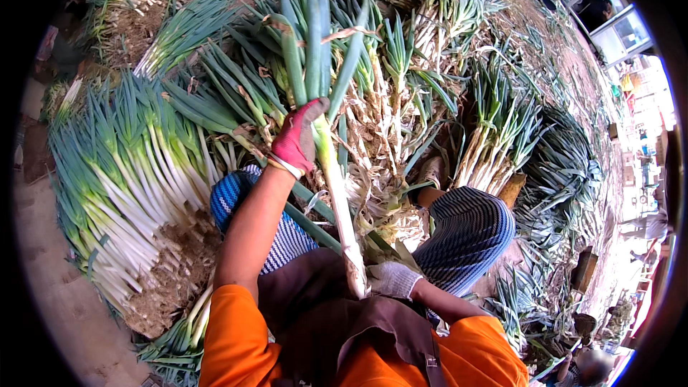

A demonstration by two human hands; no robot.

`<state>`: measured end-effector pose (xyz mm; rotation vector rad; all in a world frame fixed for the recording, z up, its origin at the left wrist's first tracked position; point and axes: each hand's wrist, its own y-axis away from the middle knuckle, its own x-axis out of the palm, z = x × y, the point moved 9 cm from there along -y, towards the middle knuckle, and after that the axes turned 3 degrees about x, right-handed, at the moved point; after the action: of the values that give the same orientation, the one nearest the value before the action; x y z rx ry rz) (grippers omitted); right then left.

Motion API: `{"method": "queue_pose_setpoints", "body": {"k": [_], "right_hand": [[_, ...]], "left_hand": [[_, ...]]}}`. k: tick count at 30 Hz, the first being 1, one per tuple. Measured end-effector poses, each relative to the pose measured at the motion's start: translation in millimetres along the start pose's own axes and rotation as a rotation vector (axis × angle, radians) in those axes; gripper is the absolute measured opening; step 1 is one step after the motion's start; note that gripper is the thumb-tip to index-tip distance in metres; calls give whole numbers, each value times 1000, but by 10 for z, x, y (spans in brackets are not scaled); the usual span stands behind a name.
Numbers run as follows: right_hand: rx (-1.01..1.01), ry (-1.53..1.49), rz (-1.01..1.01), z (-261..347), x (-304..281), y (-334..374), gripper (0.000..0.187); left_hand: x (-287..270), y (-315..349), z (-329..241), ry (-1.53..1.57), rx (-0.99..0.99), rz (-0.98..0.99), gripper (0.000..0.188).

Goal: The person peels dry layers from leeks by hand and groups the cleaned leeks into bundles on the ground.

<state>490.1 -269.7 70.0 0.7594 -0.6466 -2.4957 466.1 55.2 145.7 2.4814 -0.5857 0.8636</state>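
Observation:
My left hand (301, 137), in a red glove, is closed around a large green onion (334, 179) just below where its leaves fan out. The onion slants over my lap, with its green tops pointing away and its white root end near my apron. Beside that root end is my right hand (395, 279), in a pale knit glove, with curled fingers partly hidden. Loose leaf pieces (383, 245) lie just above it; whether the fingers hold one is unclear. Between my knees is a heap of dry, peeled outer skins (390, 208).
Cleaned white-stemmed green onions (136, 179) are piled at my left, soil around their roots. Untrimmed bunches (494, 129) lie ahead and to the right, near a mound of dark green leaves (562, 165). My bent knees (469, 233) frame the work. Leaf scraps litter the floor.

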Motion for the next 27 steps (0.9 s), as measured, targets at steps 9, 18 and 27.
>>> {"method": "queue_pose_setpoints", "body": {"k": [9,18,27], "right_hand": [[10,-250,-613,666,-1705,-203,55],[-151,-485,-741,1034,-1791,-628,28],[52,-836,-774,304,-1650,479,23]], "left_hand": [[275,83,38,-54,-169,134,35],[228,158,145,-67,-235,127,39],[285,216,-27,-129,-178,78,37]]}}
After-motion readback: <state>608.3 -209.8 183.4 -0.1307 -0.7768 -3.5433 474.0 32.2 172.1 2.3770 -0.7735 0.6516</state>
